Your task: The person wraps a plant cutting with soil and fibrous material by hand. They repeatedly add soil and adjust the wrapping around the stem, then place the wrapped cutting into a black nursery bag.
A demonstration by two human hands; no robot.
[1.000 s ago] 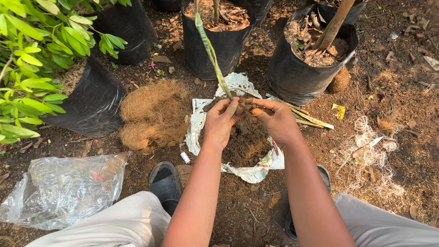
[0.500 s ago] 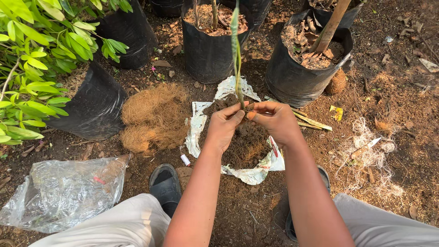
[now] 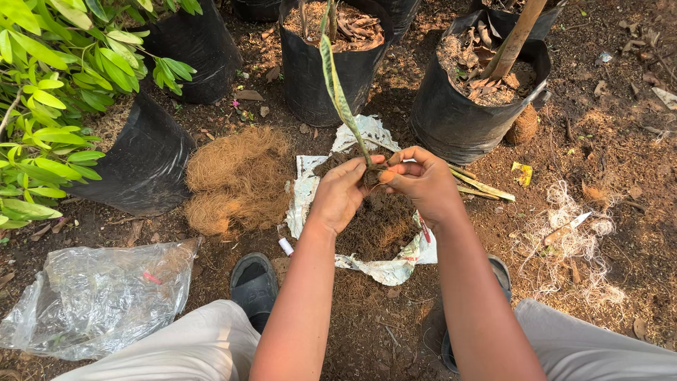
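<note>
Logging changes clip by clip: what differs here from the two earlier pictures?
The long green leaf, earlier lying tilted left, now stands nearly upright. The left hand and right hand still pinch its base over the soil pile. The black grow bags, fibre heap and plastic bag are unchanged.

Single head-worn view, steeply downward and slightly forward from a crouched or seated person. Near: both forearms run up from the bottom edge, left hand (image 3: 343,192) and right hand (image 3: 421,182) at frame centre. Knees and shoes sit at the bottom; black grow bags (image 3: 321,67) line the top edge, farthest off. No second view.
</note>
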